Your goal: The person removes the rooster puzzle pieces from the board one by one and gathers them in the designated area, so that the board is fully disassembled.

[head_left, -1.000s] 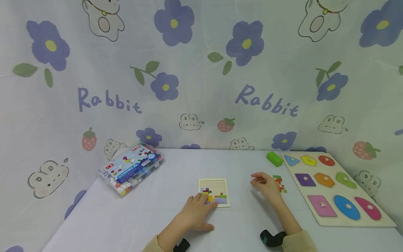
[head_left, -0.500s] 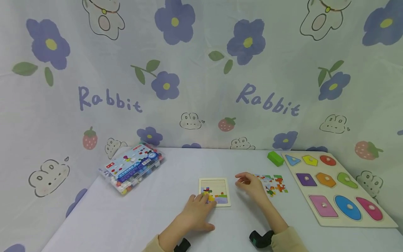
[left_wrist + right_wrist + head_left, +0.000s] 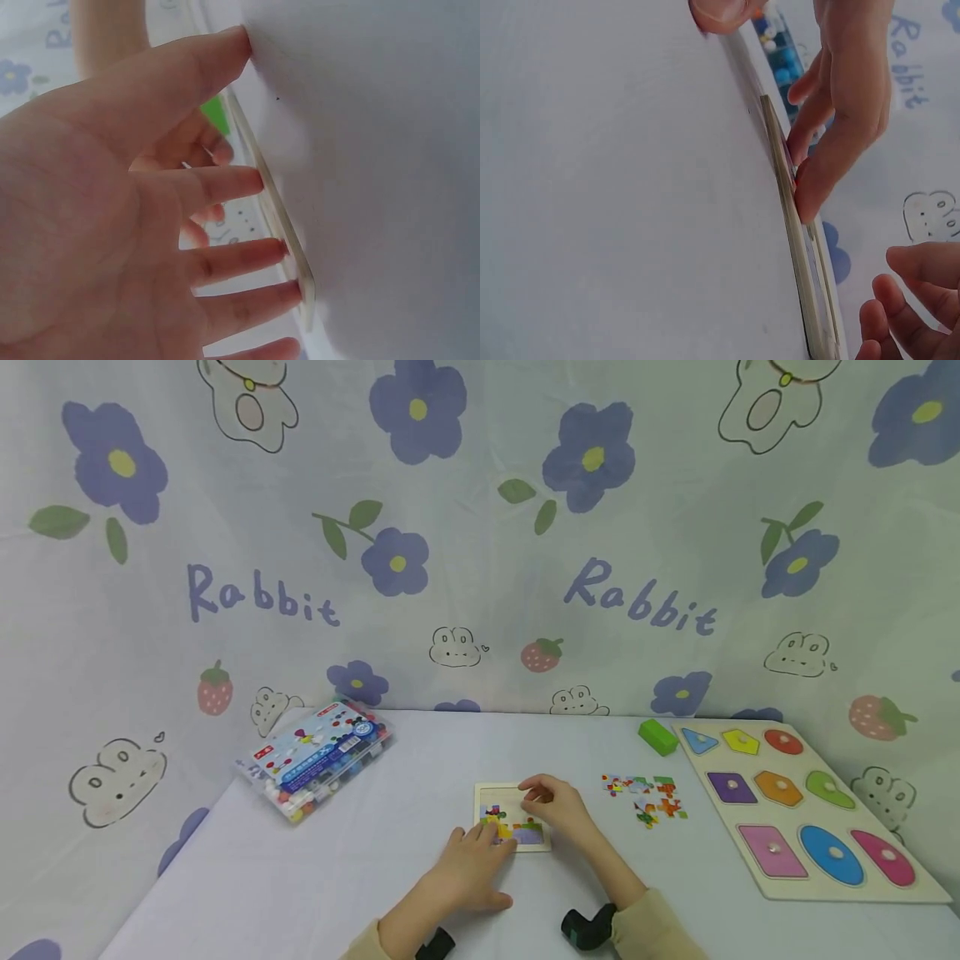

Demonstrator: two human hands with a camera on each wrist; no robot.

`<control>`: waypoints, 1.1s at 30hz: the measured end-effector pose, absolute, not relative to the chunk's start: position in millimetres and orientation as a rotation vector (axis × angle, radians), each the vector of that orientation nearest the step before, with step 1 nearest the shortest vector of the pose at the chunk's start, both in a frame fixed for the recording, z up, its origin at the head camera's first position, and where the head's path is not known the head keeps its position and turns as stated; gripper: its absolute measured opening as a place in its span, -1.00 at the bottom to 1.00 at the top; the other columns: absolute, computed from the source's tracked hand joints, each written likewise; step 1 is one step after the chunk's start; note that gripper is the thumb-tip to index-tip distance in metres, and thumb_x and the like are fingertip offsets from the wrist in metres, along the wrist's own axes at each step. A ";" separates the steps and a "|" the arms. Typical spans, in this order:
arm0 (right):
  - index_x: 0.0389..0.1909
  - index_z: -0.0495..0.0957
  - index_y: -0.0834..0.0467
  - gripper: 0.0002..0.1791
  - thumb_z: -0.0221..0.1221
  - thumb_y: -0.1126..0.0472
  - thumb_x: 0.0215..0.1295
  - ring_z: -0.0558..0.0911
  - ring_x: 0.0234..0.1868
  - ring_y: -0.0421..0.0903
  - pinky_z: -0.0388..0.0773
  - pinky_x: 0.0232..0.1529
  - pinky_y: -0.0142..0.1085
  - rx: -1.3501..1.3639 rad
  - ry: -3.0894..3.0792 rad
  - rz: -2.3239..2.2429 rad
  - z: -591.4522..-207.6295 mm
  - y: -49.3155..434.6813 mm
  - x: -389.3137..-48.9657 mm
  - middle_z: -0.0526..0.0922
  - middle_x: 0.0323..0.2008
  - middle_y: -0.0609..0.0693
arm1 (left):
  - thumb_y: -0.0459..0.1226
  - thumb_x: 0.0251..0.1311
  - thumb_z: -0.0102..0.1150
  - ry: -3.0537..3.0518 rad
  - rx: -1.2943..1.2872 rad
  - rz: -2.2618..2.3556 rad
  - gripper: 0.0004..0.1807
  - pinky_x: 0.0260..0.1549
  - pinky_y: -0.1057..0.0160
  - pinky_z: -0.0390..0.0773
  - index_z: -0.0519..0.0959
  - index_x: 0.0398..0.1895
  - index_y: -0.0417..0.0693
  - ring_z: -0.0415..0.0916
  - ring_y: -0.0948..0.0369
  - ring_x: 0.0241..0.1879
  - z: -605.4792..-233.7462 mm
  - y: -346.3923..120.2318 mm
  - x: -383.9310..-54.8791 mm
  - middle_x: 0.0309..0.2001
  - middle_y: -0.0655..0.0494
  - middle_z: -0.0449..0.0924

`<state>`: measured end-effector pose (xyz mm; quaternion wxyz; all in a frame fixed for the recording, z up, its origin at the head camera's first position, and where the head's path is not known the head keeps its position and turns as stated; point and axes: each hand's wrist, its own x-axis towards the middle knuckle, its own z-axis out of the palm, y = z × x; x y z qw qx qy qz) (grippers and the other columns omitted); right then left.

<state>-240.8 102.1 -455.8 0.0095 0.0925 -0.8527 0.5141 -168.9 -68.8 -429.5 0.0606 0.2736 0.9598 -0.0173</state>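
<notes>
A small square jigsaw puzzle (image 3: 529, 835) in a pale wooden frame lies on the table, its lower part covered with picture pieces and its upper part bare wood. My left hand (image 3: 468, 864) rests on its lower left with fingers spread and straight; in the left wrist view, fingertips touch the frame (image 3: 289, 225). Over the upper right corner is my right hand (image 3: 557, 806), fingers curled in a pinch. It appears to hold a puzzle piece, mostly hidden by the fingers; only a thin pale edge shows between them in the left wrist view. Several loose puzzle pieces (image 3: 666, 807) lie to the right.
A large shape board (image 3: 780, 827) with knobbed shapes takes up the right side, a green block (image 3: 657, 737) at its upper left corner. A clear plastic case (image 3: 315, 760) of coloured beads stands at back left. A printed cloth (image 3: 480, 527) hangs behind the table.
My right hand has moved left from the loose pieces to above the framed puzzle, uncovering those pieces. The left hand has stayed on the frame.
</notes>
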 end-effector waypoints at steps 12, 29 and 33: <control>-0.22 0.58 0.17 -0.81 0.22 0.33 0.10 0.53 -0.39 -0.18 0.48 -0.43 -0.39 0.473 -2.725 1.489 -460.5 84.1 -241.2 0.59 -0.42 -0.05 | 0.23 -0.14 0.27 2.918 0.854 -0.096 -0.21 -0.19 -0.01 0.39 0.42 0.20 0.13 0.34 0.04 0.11 -429.2 -67.7 -168.0 0.06 0.03 0.41; -0.22 0.58 0.13 -0.80 0.24 0.26 0.09 0.38 -0.42 -0.18 0.32 -0.45 -0.36 0.602 -2.856 1.166 -461.0 73.2 -238.9 0.46 -0.38 -0.03 | 0.24 -0.12 0.23 2.923 0.848 -0.162 -0.21 -0.15 -0.06 0.44 0.39 0.24 0.18 0.35 0.01 0.14 -422.9 -66.4 -163.6 0.12 0.04 0.40; -0.28 0.51 0.13 -0.85 0.22 0.31 0.11 0.43 -0.46 -0.22 0.37 -0.46 -0.39 0.617 -2.802 1.313 -459.8 72.9 -239.0 0.54 -0.38 -0.05 | 0.23 -0.12 0.24 2.920 0.842 -0.141 -0.22 -0.16 -0.05 0.43 0.40 0.23 0.18 0.35 0.01 0.13 -423.0 -66.3 -164.0 0.12 0.03 0.41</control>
